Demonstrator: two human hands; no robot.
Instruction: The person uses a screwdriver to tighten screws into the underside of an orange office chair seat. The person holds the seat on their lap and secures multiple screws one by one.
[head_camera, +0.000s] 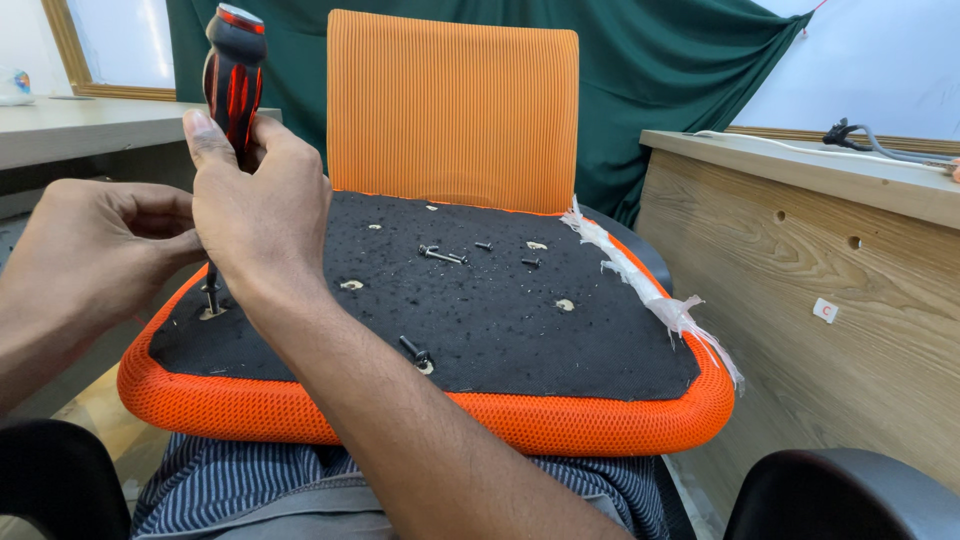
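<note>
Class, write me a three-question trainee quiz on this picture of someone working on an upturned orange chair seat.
1. True or false: the right hand grips the red-and-black screwdriver by its handle.
2. What does the left hand steady? A) the bolt at the seat's corner B) the chair back C) the wooden desk
3. What lies loose mid-way across the black underside?

Key
1. True
2. A
3. Loose bolts
</note>
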